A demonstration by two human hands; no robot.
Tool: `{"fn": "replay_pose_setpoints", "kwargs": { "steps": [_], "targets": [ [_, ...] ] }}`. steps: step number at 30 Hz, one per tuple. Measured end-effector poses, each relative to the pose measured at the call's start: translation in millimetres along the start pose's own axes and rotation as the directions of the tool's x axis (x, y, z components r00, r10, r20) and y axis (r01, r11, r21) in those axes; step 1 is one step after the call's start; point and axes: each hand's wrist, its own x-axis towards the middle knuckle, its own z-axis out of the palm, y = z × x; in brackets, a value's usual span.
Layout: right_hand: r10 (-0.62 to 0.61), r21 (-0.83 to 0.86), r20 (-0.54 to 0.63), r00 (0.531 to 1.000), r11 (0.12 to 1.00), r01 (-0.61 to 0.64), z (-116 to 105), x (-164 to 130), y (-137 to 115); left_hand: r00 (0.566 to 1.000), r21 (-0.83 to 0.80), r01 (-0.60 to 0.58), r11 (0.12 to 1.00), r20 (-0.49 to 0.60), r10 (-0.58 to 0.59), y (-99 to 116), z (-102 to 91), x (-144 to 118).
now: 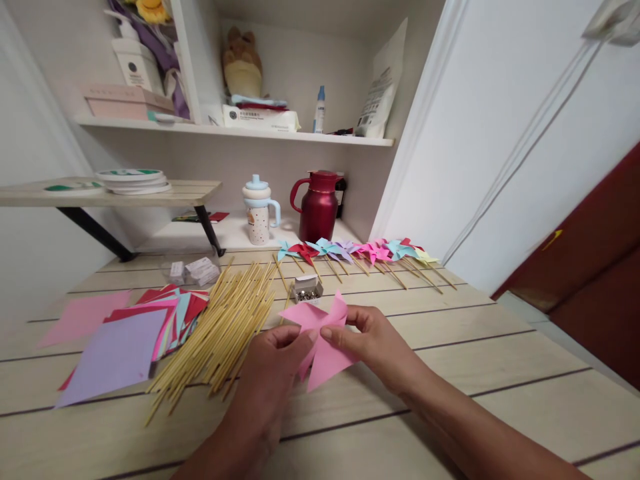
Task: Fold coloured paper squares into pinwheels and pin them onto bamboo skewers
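Observation:
Between my two hands is a pink paper pinwheel, its blades folded in toward the centre. My left hand pinches it from the left, thumb near the middle. From the right, my right hand grips it with the thumb pressed close to the centre and the fingers behind the paper. Just beyond the pinwheel stands a small open box of metal pins. Left of my hands lies a big pile of thin wooden sticks. Whether a stick or pin is in the pinwheel is hidden by my fingers.
Finished pinwheels on sticks line the table's back edge. Coloured paper squares are stacked at left, near small white boxes. Behind stand a red jug and a cup. A raised wooden stand holds white discs.

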Motion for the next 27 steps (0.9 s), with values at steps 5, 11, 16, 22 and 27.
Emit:
{"fn": "replay_pose_setpoints", "kwargs": {
  "steps": [5, 11, 16, 22, 27],
  "targets": [
    [-0.141, -0.015, -0.010, 0.990, 0.990, 0.141, 1, 0, 2, 0.997, -0.067, -0.011, 0.998, -0.082, 0.005, 3, -0.9, 1],
    [-0.631, -0.586, -0.025, 0.776, 0.637, 0.500, 2, -5, 0, 0.982, -0.267, -0.055, 0.962, -0.189, 0.004, 9, -11.9, 8],
    [-0.785, -0.764, 0.191, 0.589, 0.258, 0.591, 10, -10, 2, 0.988, -0.325, -0.077, 0.943, -0.154, 0.028, 7, -13.8, 9],
    [-0.814, -0.795, 0.212, 0.540, 0.178, 0.580, 13, -8, 1, 0.995, -0.345, -0.069, 0.936, -0.087, 0.041, 1, -9.6, 5],
    [-0.795, -0.737, 0.087, 0.601, 0.354, 0.576, 9, -7, 0, 0.995, -0.331, -0.085, 0.940, -0.085, 0.060, 1, -6.4, 6]
  ]
}}
